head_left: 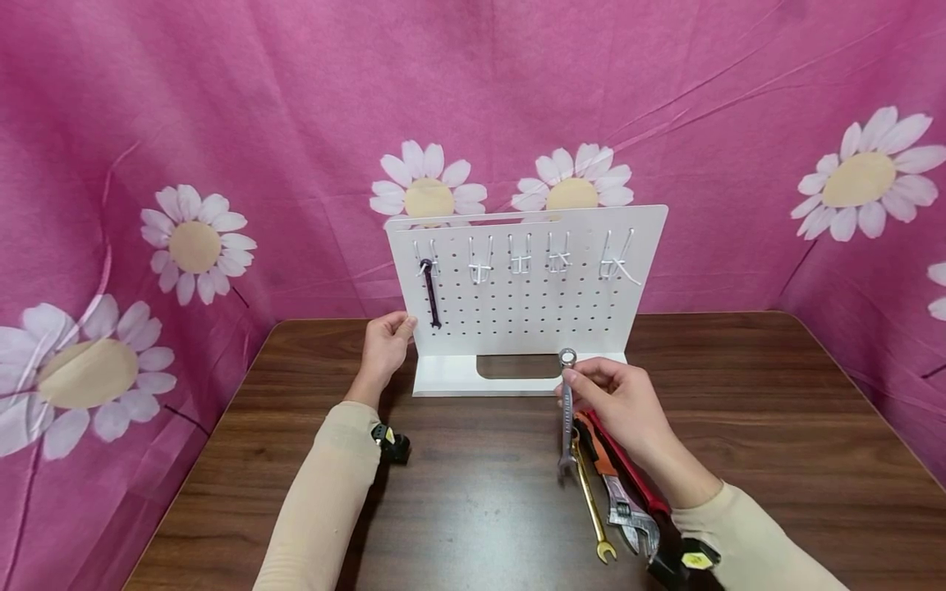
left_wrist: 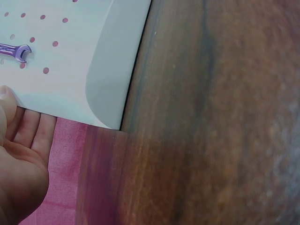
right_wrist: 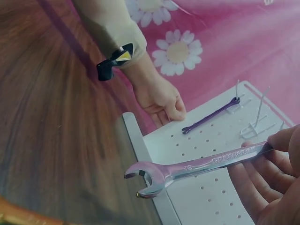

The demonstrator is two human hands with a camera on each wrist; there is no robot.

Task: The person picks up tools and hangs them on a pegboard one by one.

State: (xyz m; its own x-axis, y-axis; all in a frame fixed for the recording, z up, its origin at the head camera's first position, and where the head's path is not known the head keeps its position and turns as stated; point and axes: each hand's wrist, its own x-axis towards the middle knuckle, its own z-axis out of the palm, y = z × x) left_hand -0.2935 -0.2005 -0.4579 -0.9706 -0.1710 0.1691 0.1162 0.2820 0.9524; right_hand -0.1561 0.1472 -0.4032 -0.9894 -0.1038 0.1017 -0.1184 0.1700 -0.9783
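Note:
A white pegboard stand (head_left: 517, 316) stands upright on the table, with wire hooks along its upper part. My left hand (head_left: 387, 349) pinches its left edge between thumb and fingers; the left wrist view shows the fingers behind the panel. On the leftmost hook hangs a dark purple wrench (head_left: 431, 295), its open end down. My right hand (head_left: 621, 402) holds a silver combination wrench (right_wrist: 206, 165) near its ring end, the open jaw pointing down. Below that hand lie a gold wrench (head_left: 591, 501), an adjustable wrench (head_left: 628, 513) and a red-handled tool (head_left: 628, 464), partly covered by hand and wrist.
Several other white hooks (head_left: 521, 261) run across the board to the right of the purple wrench. A slot (head_left: 517, 366) is cut at the board's foot. Behind the brown wooden table (head_left: 473, 509) hangs a pink cloth (head_left: 310, 164) with daisies.

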